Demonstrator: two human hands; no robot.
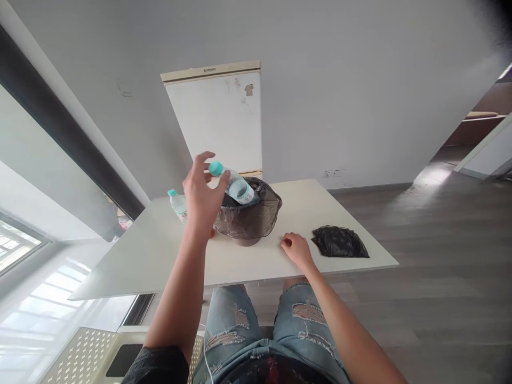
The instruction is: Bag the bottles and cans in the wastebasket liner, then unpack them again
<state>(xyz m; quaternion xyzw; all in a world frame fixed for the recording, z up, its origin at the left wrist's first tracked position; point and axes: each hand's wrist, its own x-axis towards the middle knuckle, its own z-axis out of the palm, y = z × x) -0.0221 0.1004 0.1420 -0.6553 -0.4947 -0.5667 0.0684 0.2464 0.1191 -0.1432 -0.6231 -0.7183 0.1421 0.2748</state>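
Note:
My left hand (206, 189) is raised over the near left rim of a small bin (248, 221) lined with a dark see-through bag. Its thumb and fingers are spread around the neck of a clear plastic bottle (239, 188) with a turquoise cap, not closed on it. The bottle leans steeply, its base down in the mouth of the lined bin. My right hand (296, 249) rests on the table's near side with curled fingers and nothing visible in them. To its right lies a folded black plastic bag (340, 241).
A second turquoise-capped bottle (178, 205) stands left on the white table (140, 256). A small orange-red thing (212, 233) is partly hidden beside the bin. Behind the table stands a white fridge (224, 117). A cream perforated plastic piece (82, 354) is at lower left.

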